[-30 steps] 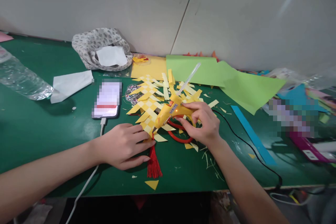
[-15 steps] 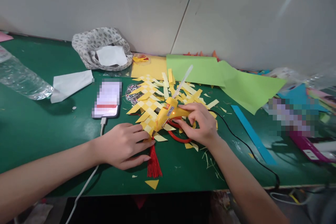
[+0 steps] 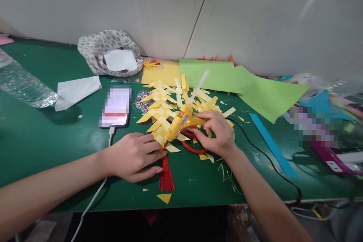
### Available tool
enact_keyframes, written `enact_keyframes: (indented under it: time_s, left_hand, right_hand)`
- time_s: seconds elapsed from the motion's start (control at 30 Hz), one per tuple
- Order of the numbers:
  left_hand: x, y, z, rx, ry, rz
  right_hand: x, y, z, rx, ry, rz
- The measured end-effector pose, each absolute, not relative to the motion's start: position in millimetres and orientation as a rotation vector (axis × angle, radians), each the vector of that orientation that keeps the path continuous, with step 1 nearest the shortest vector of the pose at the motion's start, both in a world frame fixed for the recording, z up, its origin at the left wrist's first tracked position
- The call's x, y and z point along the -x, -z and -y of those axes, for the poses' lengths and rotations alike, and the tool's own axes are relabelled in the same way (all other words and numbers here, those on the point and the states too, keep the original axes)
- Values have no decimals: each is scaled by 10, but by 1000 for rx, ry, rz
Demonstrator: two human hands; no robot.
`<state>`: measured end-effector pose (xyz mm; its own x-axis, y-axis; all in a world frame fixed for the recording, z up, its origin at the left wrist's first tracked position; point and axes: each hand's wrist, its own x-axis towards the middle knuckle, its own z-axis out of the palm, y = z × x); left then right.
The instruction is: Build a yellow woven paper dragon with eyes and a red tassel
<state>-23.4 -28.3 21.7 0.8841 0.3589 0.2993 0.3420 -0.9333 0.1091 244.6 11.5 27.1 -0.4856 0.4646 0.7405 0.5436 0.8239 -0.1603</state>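
My right hand (image 3: 217,134) is closed around the handle of a yellow hot glue gun (image 3: 181,123), whose small orange light is lit. A clear glue stick (image 3: 200,85) juts from its back, and its nozzle points down to the left. Under its tip lies the lower end of a woven yellow-and-cream paper piece (image 3: 160,113) with many pointed strips. My left hand (image 3: 137,157) presses and pinches that end, fingers curled, just beside a red tassel (image 3: 167,176). The fingertips partly cover the paper there. Red-handled scissors (image 3: 194,151) lie beneath the glue gun.
Left of the paper lies a phone (image 3: 116,106) on a white cable. Farther left are a tissue (image 3: 78,90) and a water bottle (image 3: 25,83). Green sheets (image 3: 211,73) lie behind. A blue strip (image 3: 270,143) and the gun's black cord (image 3: 263,153) run along the right.
Almost nothing differs. Both hands, the glue gun and the woven paper keep their places, and the view shifts very slightly.
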Motion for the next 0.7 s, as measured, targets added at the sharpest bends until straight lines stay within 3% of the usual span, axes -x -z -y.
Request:
enact_keyframes:
  time_s: [0.7]
  left_hand:
    - [239, -201, 282, -2985, -500, -552]
  right_hand:
    - [-2443, -262, -122, 744, 160, 2157]
